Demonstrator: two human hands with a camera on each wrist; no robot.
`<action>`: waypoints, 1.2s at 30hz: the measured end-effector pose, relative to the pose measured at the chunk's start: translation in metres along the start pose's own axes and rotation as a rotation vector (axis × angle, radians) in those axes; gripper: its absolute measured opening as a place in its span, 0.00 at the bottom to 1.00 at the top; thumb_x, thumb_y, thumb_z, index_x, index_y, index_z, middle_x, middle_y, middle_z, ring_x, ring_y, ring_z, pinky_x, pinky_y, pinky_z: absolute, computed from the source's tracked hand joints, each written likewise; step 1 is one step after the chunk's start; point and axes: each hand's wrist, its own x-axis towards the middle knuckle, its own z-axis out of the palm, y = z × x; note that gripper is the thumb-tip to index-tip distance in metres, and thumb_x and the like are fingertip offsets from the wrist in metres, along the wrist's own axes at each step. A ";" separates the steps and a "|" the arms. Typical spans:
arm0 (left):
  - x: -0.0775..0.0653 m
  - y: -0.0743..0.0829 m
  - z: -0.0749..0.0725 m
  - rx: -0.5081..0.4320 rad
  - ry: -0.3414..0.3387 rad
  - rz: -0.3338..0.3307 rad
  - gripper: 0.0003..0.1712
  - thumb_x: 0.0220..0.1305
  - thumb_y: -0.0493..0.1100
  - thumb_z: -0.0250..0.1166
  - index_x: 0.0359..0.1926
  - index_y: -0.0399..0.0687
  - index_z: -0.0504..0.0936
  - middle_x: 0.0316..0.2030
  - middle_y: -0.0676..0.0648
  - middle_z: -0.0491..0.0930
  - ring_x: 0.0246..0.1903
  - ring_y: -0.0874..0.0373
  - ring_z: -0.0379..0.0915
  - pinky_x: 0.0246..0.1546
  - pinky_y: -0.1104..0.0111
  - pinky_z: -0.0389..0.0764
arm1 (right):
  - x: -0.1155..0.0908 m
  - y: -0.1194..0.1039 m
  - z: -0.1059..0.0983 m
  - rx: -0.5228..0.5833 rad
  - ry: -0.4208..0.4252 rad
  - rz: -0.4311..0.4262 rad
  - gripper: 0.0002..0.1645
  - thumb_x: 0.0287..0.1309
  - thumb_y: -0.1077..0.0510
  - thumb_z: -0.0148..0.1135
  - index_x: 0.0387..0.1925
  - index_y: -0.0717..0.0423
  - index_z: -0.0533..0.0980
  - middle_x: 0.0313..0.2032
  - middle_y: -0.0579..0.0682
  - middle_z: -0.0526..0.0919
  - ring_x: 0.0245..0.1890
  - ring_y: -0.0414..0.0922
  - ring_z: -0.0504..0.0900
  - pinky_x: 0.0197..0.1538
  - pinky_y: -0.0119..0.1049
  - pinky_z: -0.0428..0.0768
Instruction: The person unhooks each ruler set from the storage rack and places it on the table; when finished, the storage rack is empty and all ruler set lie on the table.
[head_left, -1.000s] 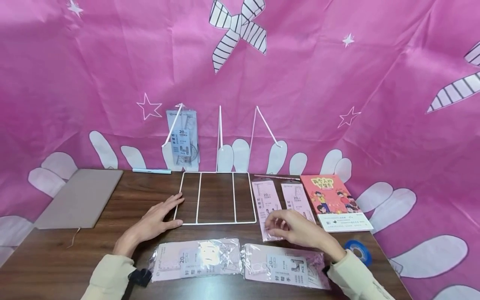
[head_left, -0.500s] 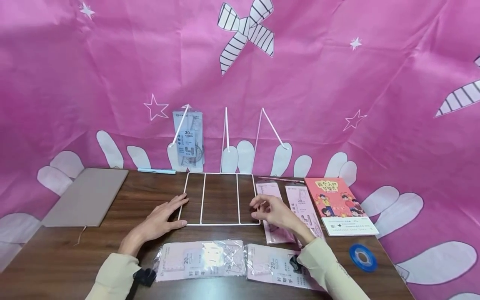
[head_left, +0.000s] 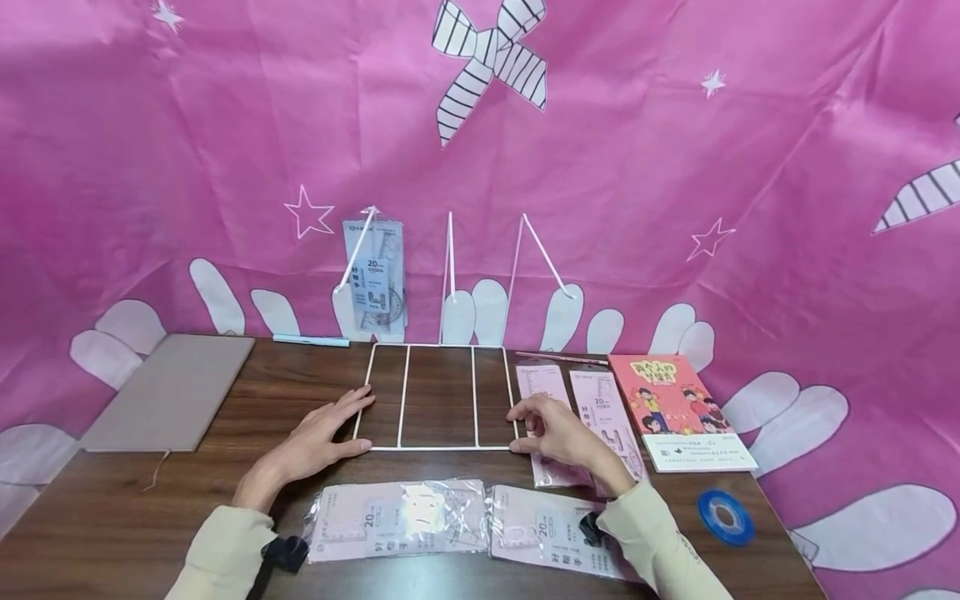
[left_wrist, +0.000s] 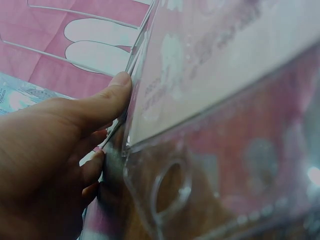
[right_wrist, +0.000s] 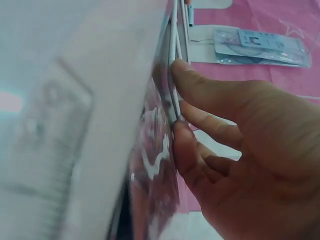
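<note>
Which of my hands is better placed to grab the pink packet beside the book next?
Probably your right hand: it's at the right edge of the white rack, near that pink packet; your left hand is at the opposite edge.

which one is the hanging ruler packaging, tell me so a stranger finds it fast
Find the white wire rack between the left hand and right hand. Three white prongs rise at its back; go to the leftmost. The ruler packaging there is blue and hanging, while the pink packs lie flat on the table.

Head looks down; close wrist views share the wire rack (head_left: 438, 449).
</note>
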 end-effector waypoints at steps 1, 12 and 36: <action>0.000 0.000 -0.001 0.002 0.002 -0.002 0.40 0.71 0.50 0.68 0.75 0.35 0.68 0.78 0.32 0.59 0.76 0.30 0.53 0.70 0.30 0.56 | 0.001 0.001 0.000 -0.004 0.000 -0.011 0.22 0.50 0.58 0.84 0.46 0.59 0.85 0.30 0.50 0.80 0.28 0.39 0.76 0.34 0.30 0.76; -0.002 0.001 -0.006 0.002 0.004 -0.021 0.41 0.72 0.49 0.68 0.77 0.35 0.66 0.79 0.32 0.57 0.77 0.30 0.51 0.71 0.30 0.53 | 0.009 0.000 -0.002 -0.031 -0.016 -0.028 0.23 0.51 0.55 0.83 0.48 0.57 0.85 0.31 0.46 0.80 0.29 0.38 0.76 0.36 0.31 0.76; 0.033 -0.004 -0.038 -0.156 0.267 -0.040 0.24 0.70 0.35 0.70 0.65 0.35 0.80 0.59 0.37 0.83 0.64 0.38 0.76 0.67 0.47 0.73 | -0.002 0.003 0.002 0.036 0.017 0.003 0.23 0.48 0.58 0.84 0.47 0.59 0.86 0.30 0.49 0.79 0.28 0.41 0.75 0.34 0.32 0.76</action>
